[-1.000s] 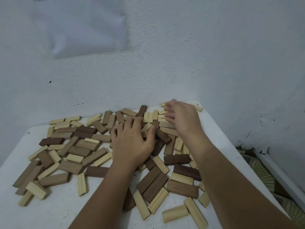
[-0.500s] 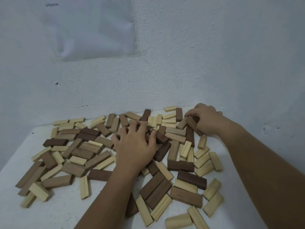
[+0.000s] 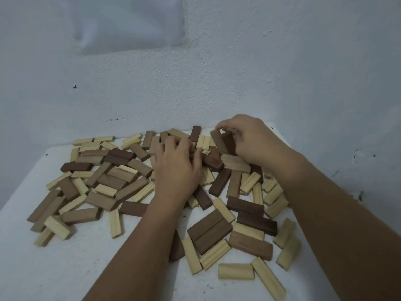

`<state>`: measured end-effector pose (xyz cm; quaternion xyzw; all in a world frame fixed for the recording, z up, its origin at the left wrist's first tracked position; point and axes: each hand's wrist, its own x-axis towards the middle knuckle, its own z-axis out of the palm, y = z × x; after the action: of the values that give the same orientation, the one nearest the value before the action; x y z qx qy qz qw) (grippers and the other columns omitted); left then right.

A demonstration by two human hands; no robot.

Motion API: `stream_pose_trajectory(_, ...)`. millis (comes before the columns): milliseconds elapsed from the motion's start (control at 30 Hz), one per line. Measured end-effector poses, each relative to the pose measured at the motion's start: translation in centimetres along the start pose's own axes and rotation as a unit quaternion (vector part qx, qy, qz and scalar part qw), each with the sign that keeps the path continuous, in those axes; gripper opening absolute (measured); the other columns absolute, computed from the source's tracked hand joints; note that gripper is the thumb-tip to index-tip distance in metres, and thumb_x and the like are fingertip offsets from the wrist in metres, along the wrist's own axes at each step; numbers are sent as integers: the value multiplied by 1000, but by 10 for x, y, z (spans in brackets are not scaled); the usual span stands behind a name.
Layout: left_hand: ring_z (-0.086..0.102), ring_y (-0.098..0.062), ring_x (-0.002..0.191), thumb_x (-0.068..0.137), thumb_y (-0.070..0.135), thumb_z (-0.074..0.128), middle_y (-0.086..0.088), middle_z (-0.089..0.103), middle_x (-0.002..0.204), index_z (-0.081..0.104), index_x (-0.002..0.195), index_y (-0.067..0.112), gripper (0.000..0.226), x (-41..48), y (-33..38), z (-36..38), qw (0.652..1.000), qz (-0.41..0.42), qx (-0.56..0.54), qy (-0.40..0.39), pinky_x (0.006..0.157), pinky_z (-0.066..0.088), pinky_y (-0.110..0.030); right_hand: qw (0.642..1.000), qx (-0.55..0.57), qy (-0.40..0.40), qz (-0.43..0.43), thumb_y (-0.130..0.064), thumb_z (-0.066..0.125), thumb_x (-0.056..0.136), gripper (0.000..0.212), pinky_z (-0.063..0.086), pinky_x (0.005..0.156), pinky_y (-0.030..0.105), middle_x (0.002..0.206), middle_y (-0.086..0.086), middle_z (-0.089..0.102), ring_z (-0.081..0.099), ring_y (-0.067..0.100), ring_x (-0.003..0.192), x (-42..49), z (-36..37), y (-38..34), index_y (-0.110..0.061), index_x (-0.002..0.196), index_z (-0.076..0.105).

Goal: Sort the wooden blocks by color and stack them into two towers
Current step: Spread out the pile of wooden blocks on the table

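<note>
A heap of small rectangular wooden blocks, some pale yellow and some brown, is being shown lying mixed and unstacked across a white counter set against a rough white wall. The left hand is being laid palm down on the blocks at the counter's middle, fingers bent over them; whether anything is being gripped beneath cannot be told. Near the counter's far right corner, a tilted mid-brown wooden block is being pinched by the curled fingers of the right hand, raised above the heap, with a darker brown block just behind it.
</note>
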<state>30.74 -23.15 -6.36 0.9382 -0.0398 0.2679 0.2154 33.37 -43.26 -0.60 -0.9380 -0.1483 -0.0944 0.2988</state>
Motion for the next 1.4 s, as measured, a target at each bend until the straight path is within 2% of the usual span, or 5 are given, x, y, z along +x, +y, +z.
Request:
stream_pose_trajectory(267, 57, -19, 93, 100, 39, 52, 12, 60, 85, 67, 93, 26, 21, 11, -11, -32, 989, 2, -146, 4, 80, 51, -47, 983, -38, -148, 107, -39, 65, 84, 76, 36, 116, 45, 153, -7, 34, 31, 22, 145, -79, -33, -15, -46, 153, 33)
stream_pose_trajectory(400, 53, -13, 118, 91, 71, 50, 15, 60, 120, 60, 127, 38, 50, -25, 0, -97, 979, 18, -128, -157, 95, 51, -40, 899, -141, -376, 174, -81, 78, 57, 127, 27, 119, 56, 166, -15, -12, 1, 27, 155, -138, -62, -34, -62, 150, -6)
stream_pose_trajectory(533, 30, -17, 141, 72, 103, 34, 16, 29, 157, 21, 155, 47, 101, -107, 21, -148, 936, 123, 2, -328, 114, 34, -41, 884, -199, -391, 159, -80, 83, 45, 146, 26, 116, 60, 165, -9, -26, -6, 36, 153, -160, -50, -60, -65, 143, -24)
stream_pose_trajectory(867, 43, -19, 120, 79, 81, 39, 9, 45, 132, 23, 157, 36, 91, -125, 18, -127, 936, 175, 87, -291, 107, 29, -44, 893, -277, -331, 130, -40, 80, 54, 119, 49, 95, 49, 143, -5, 13, 15, 30, 139, -153, -24, -103, -34, 153, 12)
stream_pose_trajectory(1400, 41, -17, 74, 68, 31, 56, 7, 41, 88, 60, 110, 26, 42, -122, 6, -108, 979, 124, -32, -160, 68, 37, -36, 935, -226, -265, 64, -34, 63, 73, 64, 51, 83, 40, 122, 1, 30, 40, 25, 104, -150, -8, -109, -41, 127, 29)
